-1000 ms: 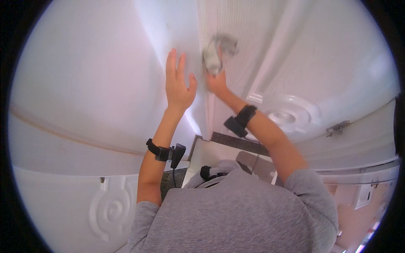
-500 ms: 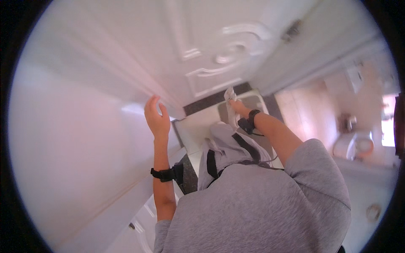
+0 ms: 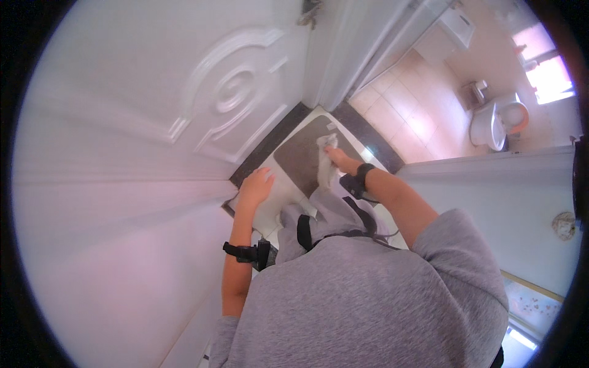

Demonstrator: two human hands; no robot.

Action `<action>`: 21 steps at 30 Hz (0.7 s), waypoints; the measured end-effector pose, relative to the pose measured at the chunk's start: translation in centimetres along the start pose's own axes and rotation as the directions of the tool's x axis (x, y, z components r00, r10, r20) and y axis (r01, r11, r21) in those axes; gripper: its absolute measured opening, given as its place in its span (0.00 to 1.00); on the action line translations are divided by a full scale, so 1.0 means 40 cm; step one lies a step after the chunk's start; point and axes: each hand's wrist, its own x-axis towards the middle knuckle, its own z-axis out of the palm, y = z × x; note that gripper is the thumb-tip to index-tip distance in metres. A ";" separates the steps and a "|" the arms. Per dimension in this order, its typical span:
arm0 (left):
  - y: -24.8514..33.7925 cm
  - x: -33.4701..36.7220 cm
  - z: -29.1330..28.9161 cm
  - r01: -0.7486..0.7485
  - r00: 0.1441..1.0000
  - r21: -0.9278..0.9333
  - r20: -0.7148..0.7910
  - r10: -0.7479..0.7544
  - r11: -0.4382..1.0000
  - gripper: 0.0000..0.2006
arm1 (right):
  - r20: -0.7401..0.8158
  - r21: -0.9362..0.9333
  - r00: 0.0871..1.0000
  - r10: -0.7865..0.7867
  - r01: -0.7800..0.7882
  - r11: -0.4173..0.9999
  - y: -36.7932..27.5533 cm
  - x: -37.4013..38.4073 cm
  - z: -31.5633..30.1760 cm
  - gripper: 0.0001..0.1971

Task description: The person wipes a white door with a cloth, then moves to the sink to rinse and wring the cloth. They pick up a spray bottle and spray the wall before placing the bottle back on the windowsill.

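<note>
My right hand (image 3: 338, 159) is closed round a crumpled white cloth (image 3: 326, 174), which hangs down in front of my trousers. Below it lies a grey-brown mat (image 3: 296, 161) on the pale tiled floor. Empty, with its fingers loosely apart, my left hand (image 3: 255, 186) hovers low beside the bottom corner of a white panelled door (image 3: 153, 80). Whether its fingers touch anything I cannot tell. Each wrist wears a black strap with a small device.
A dark stone threshold (image 3: 367, 136) borders the doorway on the right. Beyond it are a tiled bathroom floor (image 3: 402, 110), a white toilet (image 3: 489, 126) and a bright window (image 3: 548, 80). A white wall (image 3: 116, 257) stands close on my left. The door handle (image 3: 308, 12) shows at the top.
My view has swung right, so the door sits further left and more of the bathroom shows. My left hand has lowered toward the floor. The cloth stays in my right hand.
</note>
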 end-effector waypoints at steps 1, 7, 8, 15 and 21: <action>0.004 0.034 0.010 -0.004 0.999 0.019 0.040 0.003 1.000 0.18 | 0.028 0.059 0.999 0.039 -0.040 0.997 -0.019 -0.008 0.005 0.24; 0.148 0.282 0.114 -0.030 0.978 -0.139 0.199 0.058 0.990 0.22 | 0.193 0.625 0.981 0.020 -0.139 0.768 -0.190 -0.068 -0.084 0.18; 0.198 0.329 0.144 -0.084 0.971 -0.117 0.211 0.108 0.990 0.22 | 0.167 0.701 0.986 0.009 -0.125 0.702 -0.210 -0.073 -0.142 0.19; 0.457 0.574 0.281 -0.188 0.854 -0.228 0.443 0.274 0.955 0.27 | 0.040 0.970 0.999 -0.033 -0.031 0.240 -0.215 -0.090 -0.476 0.22; 0.640 0.597 0.345 -0.156 0.639 -0.314 0.691 0.338 0.936 0.31 | -0.157 0.978 0.988 -0.001 0.156 -0.142 -0.088 -0.165 -0.567 0.23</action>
